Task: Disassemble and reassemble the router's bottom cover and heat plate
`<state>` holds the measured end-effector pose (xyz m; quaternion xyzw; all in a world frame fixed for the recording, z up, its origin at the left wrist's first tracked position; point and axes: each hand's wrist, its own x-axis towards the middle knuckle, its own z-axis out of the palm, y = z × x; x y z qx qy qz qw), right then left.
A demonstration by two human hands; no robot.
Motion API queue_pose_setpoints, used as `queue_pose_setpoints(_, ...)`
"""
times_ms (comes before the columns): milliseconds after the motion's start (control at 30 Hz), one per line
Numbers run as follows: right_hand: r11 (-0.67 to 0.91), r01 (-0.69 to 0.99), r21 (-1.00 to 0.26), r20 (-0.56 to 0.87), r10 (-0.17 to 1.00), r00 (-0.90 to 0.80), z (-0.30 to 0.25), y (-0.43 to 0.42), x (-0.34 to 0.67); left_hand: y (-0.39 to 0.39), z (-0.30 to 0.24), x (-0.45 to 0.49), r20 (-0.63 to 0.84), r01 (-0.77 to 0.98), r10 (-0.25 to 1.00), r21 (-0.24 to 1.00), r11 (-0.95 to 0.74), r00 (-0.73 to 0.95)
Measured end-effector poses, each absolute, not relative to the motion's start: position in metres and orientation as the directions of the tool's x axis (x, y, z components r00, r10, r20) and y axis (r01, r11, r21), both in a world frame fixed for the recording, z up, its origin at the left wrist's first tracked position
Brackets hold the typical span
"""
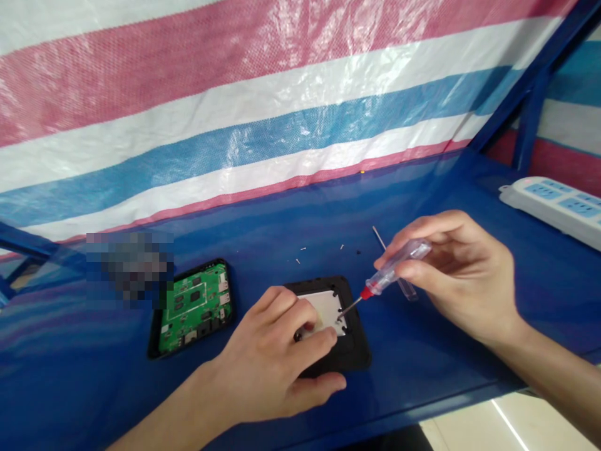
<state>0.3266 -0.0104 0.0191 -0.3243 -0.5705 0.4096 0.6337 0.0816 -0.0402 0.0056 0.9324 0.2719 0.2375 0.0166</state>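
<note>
My left hand (277, 357) rests on a black square cover (350, 351) with a silver metal plate (326, 307) inside it, fingers curled and pressing on the plate. My right hand (457, 275) grips a small screwdriver (392, 269) with a clear handle and red collar. Its tip touches the plate's right edge. To the left lies a second black case holding a green circuit board (192, 307).
Tiny loose screws (300, 250) and a thin metal rod (379, 238) lie on the blue table behind the cover. A white power strip (554, 203) sits at the far right. A striped tarp (235, 106) hangs behind. The table's front edge runs close below my hands.
</note>
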Motion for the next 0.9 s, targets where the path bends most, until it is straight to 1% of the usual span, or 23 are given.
queue_pose_setpoints(267,0.441,-0.045,-0.896,0.442,0.897,-0.013,0.0167,-0.0097,0.3261,-0.0423,0.0032,0.0817,0.454,0.451,0.435,0.078,-0.889,0.778)
queue_pose_setpoints(533,0.437,-0.015,-0.899,0.437,0.899,-0.012,0.0159,-0.0094,0.3258,-0.044,0.0013,0.0862,0.383,0.47,0.46,0.071,-0.88,0.801)
queue_pose_setpoints(900,0.421,-0.004,-0.907,0.421,0.907,-0.025,0.0136,-0.0079,0.3272,-0.0443,0.0031,0.0875,0.397,0.469,0.465,0.095,-0.878,0.791)
